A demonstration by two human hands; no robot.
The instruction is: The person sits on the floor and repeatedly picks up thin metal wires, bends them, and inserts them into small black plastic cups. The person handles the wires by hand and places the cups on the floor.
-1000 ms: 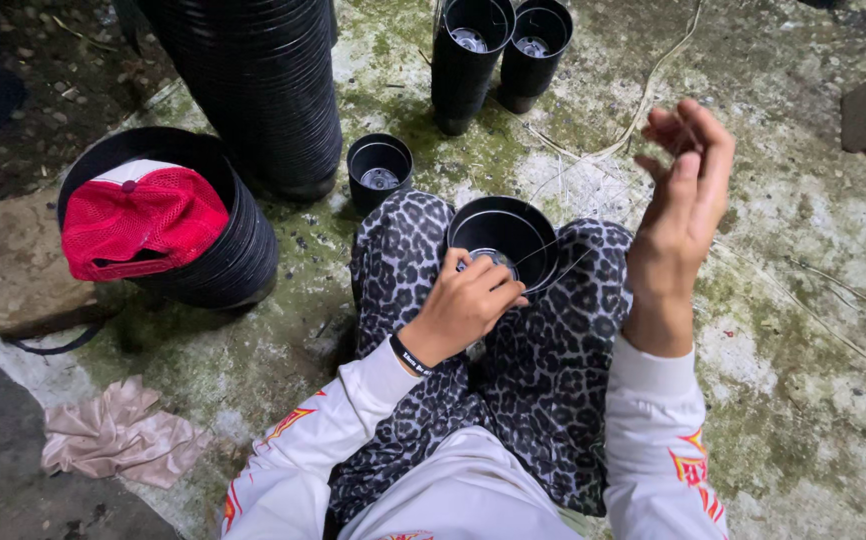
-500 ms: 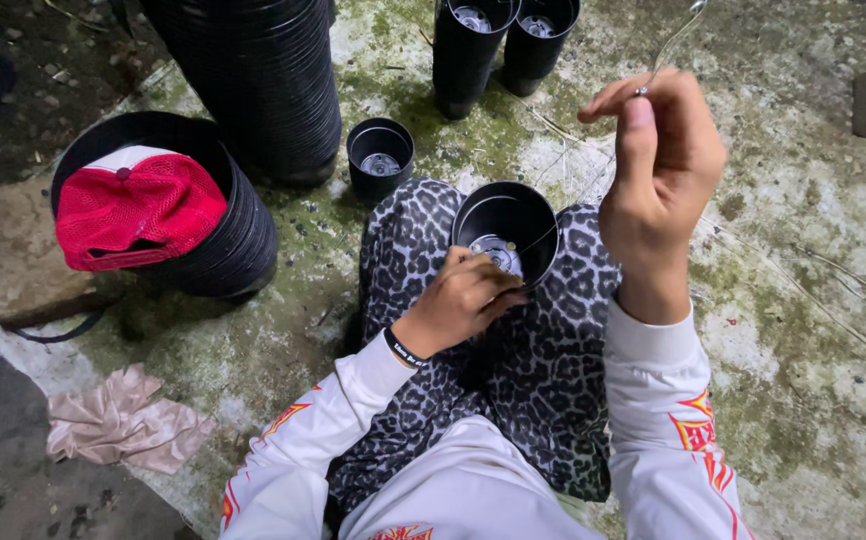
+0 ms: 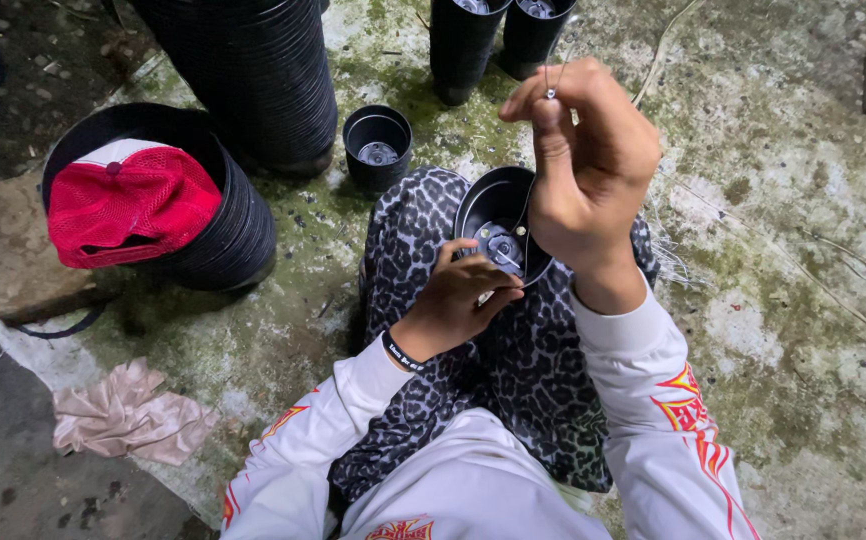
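A small black plastic pot (image 3: 498, 215) lies tilted on my leopard-print knee, mouth toward me. My left hand (image 3: 458, 300) grips its near rim, fingers curled at the opening. My right hand (image 3: 588, 170) is raised above the pot, thumb and fingers pinched on a thin wire (image 3: 550, 75) that runs down into the pot. A dark wristband sits on my left wrist.
A single black pot (image 3: 377, 145) stands just beyond my knee. A tall stack of black pots (image 3: 253, 80) and two more stacks (image 3: 498, 35) stand behind. A red cap (image 3: 133, 205) rests on another stack at left. Pink cloth (image 3: 123, 420) lies on mossy concrete.
My right hand has gone from fingers spread to pinched, and has moved left over the pot, drawing the thin wire up. My left hand stays on the pot's rim.
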